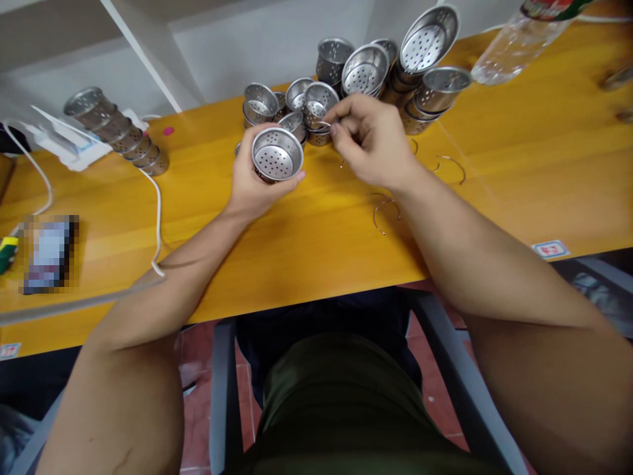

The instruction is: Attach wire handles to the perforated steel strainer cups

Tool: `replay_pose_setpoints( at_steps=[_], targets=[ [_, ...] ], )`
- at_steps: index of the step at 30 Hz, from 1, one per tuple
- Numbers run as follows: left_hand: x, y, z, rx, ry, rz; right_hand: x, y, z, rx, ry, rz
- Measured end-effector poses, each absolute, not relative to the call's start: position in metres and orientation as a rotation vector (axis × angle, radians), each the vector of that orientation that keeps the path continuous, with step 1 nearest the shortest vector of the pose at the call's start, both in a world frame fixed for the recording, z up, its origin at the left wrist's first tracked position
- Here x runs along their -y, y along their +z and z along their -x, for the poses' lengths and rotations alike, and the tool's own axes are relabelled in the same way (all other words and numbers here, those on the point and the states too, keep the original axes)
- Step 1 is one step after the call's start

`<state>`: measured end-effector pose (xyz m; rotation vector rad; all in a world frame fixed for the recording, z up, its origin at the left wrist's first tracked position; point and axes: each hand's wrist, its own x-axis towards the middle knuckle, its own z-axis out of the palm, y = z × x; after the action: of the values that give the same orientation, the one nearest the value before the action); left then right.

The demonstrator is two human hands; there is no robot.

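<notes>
My left hand is wrapped round a perforated metal cup, its open top tilted toward me. To its right, my right hand pinches a thin curved wire between thumb and forefinger, apart from the held cup. Just behind both hands stand several similar cups, among them a small one and a wider one, some nested in stacks. Bent copper-coloured wires lie on the table below my right hand, with another wire farther right.
A leaning stack of cups stands at left beside a white power strip. A white cable crosses the wooden table. A blurred phone-like object lies far left; a plastic bottle stands back right.
</notes>
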<state>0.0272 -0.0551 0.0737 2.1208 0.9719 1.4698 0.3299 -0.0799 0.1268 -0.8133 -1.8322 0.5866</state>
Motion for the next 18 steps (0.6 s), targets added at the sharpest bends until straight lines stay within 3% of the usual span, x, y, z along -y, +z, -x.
replay_pose_setpoints(
  at_steps=[9, 18],
  targets=[
    [0.056, 0.059, -0.037, -0.805, 1.209, -1.872, 0.081, 0.125, -0.324, 1.801, 0.648, 0.773],
    [0.063, 0.074, -0.034, -0.692, 1.298, -2.118, 0.073, 0.121, -0.326, 1.788, 0.620, 0.689]
  ],
)
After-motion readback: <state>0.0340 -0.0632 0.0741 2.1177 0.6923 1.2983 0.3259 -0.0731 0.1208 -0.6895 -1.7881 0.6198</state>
